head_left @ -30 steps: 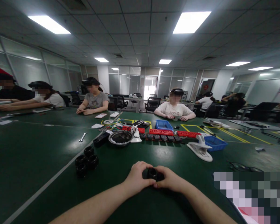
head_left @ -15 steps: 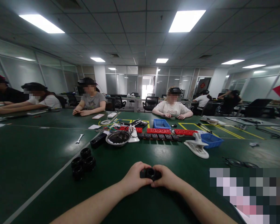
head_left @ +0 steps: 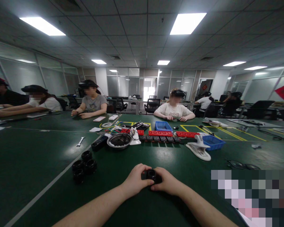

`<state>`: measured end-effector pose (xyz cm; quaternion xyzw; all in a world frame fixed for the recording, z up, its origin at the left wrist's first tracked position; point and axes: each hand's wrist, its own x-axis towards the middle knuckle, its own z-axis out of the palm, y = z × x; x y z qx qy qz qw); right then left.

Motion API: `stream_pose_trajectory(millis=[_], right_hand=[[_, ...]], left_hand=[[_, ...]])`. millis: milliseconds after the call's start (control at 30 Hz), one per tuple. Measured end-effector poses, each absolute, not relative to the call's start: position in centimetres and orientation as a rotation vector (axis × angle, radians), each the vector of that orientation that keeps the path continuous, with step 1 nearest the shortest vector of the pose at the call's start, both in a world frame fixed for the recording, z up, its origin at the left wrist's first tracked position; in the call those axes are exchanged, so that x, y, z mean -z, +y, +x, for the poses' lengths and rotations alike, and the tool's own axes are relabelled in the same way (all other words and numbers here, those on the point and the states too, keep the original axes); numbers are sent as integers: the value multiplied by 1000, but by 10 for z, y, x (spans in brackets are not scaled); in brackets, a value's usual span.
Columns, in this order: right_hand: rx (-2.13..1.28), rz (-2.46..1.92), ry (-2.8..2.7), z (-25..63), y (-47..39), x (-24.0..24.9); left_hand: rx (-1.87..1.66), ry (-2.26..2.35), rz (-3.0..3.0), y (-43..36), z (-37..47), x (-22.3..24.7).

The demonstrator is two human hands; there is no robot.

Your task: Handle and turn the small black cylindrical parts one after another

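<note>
Close in front of me, a black round part with a hole in its top (head_left: 151, 174) is held between both hands, low over the green table (head_left: 123, 208) or resting on it; which of these I cannot tell. My left hand (head_left: 137, 180) grips it from the left, with the thumb across the near side. From the right, my right hand (head_left: 165, 180) has its fingers and thumb curled round the other side. Much of the part is hidden by the fingers. Left of my hands stands a cluster of several similar black round parts (head_left: 91, 165), some stacked.
A wrench (head_left: 80, 141), a metal bowl with dark contents (head_left: 109, 146), red strips (head_left: 160, 133), a white clamp base (head_left: 197, 150), a blue bin (head_left: 213, 143) and glasses (head_left: 242, 165) lie beyond my hands. People sit across the table. A blurred patch covers the lower right.
The black part sits slightly farther left between my hands and appears more upright. Both hands keep their hold. Across the table at left, a person's hand has shifted.
</note>
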<state>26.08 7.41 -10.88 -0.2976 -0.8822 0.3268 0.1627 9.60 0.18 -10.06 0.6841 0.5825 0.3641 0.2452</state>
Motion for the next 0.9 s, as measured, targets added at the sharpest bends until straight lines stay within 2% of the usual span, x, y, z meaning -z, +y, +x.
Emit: stream_pose_trajectory(millis=[133, 267, 667, 900], right_hand=[[-1048, -847, -2533, 267, 81, 106], [-1027, -913, -2516, 265, 82, 110], [-518, -1126, -2442, 249, 60, 118], [-830, -826, -2608, 263, 75, 105]], left_hand=[[-955, 1524, 1897, 3, 93, 98], [-956, 1530, 1887, 3, 94, 99], [-1058, 1737, 1776, 1, 104, 110], [-968, 1534, 1880, 5, 93, 103]])
